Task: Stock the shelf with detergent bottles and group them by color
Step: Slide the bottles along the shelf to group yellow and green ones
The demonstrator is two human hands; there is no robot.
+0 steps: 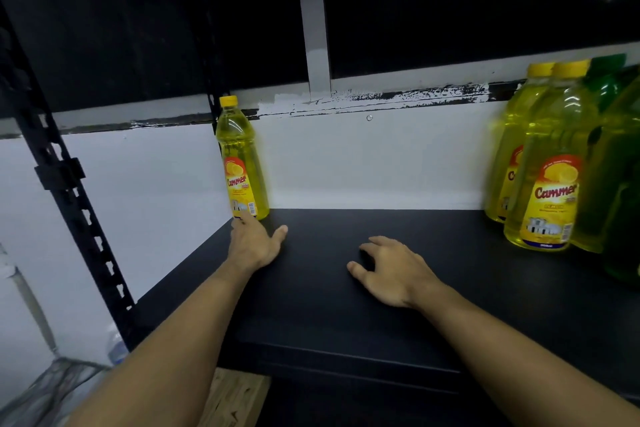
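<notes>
One yellow bottle [242,163] stands upright at the black shelf's [346,315] back left corner, left hand [254,243] relaxed, fingertips touching its base. Right hand [388,270] loosely curled, holding nothing. Two yellow bottles [547,166] and at least two green bottles [616,156] crowd the right edge.

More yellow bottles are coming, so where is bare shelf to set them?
Bare shelf runs between the lone yellow bottle at back left and the yellow bottles at right. Both hands rest there. Crowded at right, with green bottles.

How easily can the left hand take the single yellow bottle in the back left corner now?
Probably easily: the left hand is open with a fingertip at the base of the yellow bottle, and nothing stands between them on the shelf.
</notes>
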